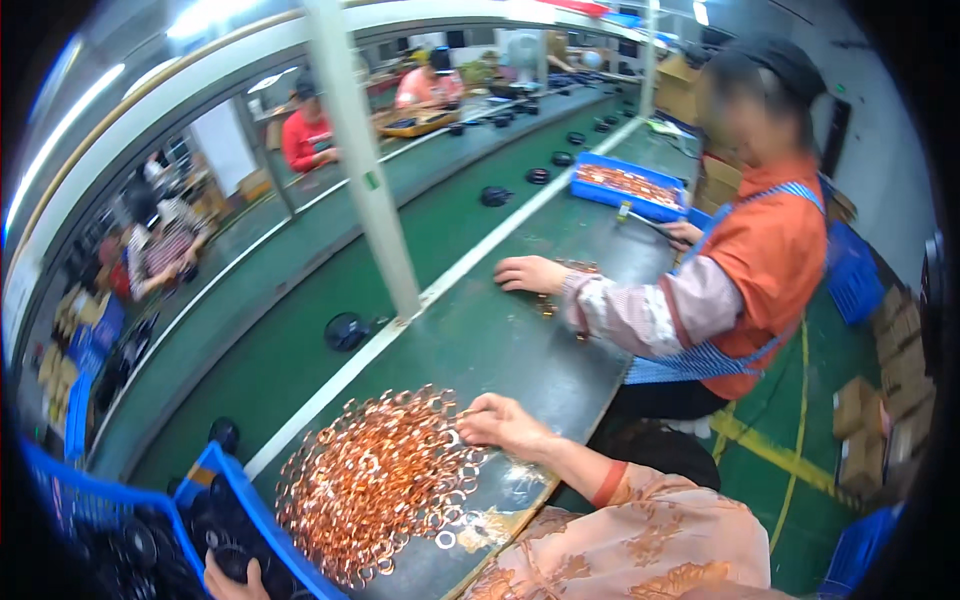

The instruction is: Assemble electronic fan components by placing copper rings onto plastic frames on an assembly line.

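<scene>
The copper rings (385,480) lie in one broad heap on the bench (465,350), too many for me to count; one flat, silvery washer (445,540) sits by itself at the heap's near side. The heap crowds the blue crate (222,462) on its left and comes close to the white rail (335,388) along the far edge. Toward the near edge there is only a narrow strip; the widest room is to the right, up to the co-worker's hand (530,273).

My right hand (505,425) is at the heap's right side, fingers bent and tips close together; I cannot tell whether they have hold of a ring. My left hand (235,582), cut off by the lower border, has thumb and fingers around one black round part (232,562) in the crate. A second blue crate (95,485) adjoins it, with more black parts.

Past the rail, the green belt (440,225) carries black housings (347,331): five I can count, the rest too small. One blue tray (640,207) of rings stands toward the bench's far end.
</scene>
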`<state>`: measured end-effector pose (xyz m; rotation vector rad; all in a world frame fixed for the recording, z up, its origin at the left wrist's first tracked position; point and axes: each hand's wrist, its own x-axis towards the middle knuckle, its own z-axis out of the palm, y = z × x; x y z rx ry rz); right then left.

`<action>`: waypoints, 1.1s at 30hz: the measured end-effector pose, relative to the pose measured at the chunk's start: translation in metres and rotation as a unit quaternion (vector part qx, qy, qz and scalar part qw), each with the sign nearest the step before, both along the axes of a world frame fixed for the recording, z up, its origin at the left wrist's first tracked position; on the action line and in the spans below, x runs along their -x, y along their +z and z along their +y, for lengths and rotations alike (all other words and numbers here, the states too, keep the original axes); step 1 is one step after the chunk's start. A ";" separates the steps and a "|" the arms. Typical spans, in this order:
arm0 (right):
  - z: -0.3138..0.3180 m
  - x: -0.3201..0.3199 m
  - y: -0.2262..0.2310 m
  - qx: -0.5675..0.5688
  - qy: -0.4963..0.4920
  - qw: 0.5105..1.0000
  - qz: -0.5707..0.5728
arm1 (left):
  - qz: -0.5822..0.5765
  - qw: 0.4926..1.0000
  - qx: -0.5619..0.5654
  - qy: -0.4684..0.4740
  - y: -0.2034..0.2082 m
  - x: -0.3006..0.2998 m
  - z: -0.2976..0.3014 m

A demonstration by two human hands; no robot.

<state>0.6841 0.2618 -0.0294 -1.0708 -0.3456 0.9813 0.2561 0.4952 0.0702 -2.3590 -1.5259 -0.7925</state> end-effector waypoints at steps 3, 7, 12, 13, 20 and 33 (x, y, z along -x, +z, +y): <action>-0.004 0.017 0.013 -0.018 0.042 0.999 -0.022 | -0.046 0.998 -0.017 -0.030 0.030 -0.020 -0.026; -0.001 0.029 0.010 -0.005 0.073 0.990 -0.119 | 0.012 0.998 -0.036 -0.056 0.009 -0.007 -0.011; -0.006 0.045 0.017 -0.022 0.091 0.977 -0.190 | -0.204 0.937 0.022 -0.282 0.026 -0.023 -0.046; -0.008 0.044 0.016 -0.017 0.083 0.978 -0.189 | -0.149 0.974 0.167 0.018 0.044 -0.037 -0.064; -0.012 0.055 0.045 -0.032 0.115 0.989 -0.089 | -0.431 0.851 0.271 -0.129 -0.006 -0.078 -0.096; -0.017 0.061 0.048 -0.004 0.117 0.990 -0.075 | -0.625 0.495 0.559 -0.227 -0.048 -0.197 -0.145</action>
